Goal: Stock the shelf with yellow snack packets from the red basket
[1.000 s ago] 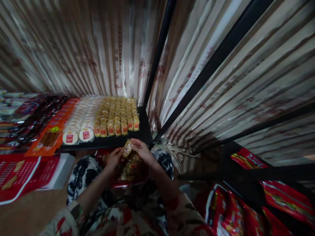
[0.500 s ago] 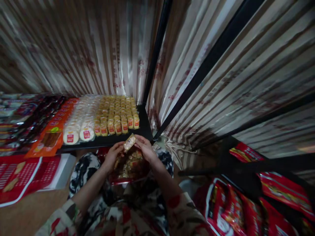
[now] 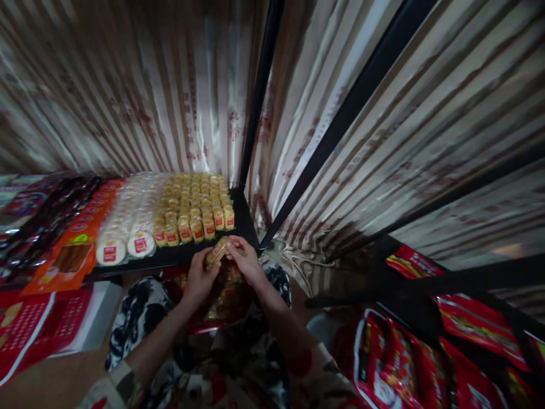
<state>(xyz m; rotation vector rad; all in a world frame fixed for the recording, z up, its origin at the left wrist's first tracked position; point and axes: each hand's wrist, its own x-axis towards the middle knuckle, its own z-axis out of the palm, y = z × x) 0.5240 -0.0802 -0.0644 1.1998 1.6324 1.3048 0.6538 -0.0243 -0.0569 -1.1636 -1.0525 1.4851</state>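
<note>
- At 6 o'clock from the held wrapped snack bar (image 3: 217, 253), closest to the body, a red container (image 3: 208, 328) sits between the knees of patterned trousers (image 3: 138, 312); the wrapped pieces (image 3: 223, 301) inside are too dim to tell apart.
- At 4 o'clock, red snack bags (image 3: 402, 363) crowd together low down; at 8 o'clock lies a red printed package (image 3: 46, 326).
- The bar itself is above the container, tilted, its upper end toward 1 o'clock.
- The left hand (image 3: 201, 278) grasps its lower end between thumb and fingers; the right hand (image 3: 244, 262) pinches the upper end in its fingertips.
- Just beyond, a black shelf (image 3: 244, 218) carries rows of yellow wrapped bars (image 3: 196, 207) at 11 o'clock, round white snacks (image 3: 109, 253) at 10 and an orange packet (image 3: 74, 255) at 9.
- Farthest, a striped curtain (image 3: 170, 96) spans 10 to 2 o'clock, behind black posts (image 3: 259, 85).
</note>
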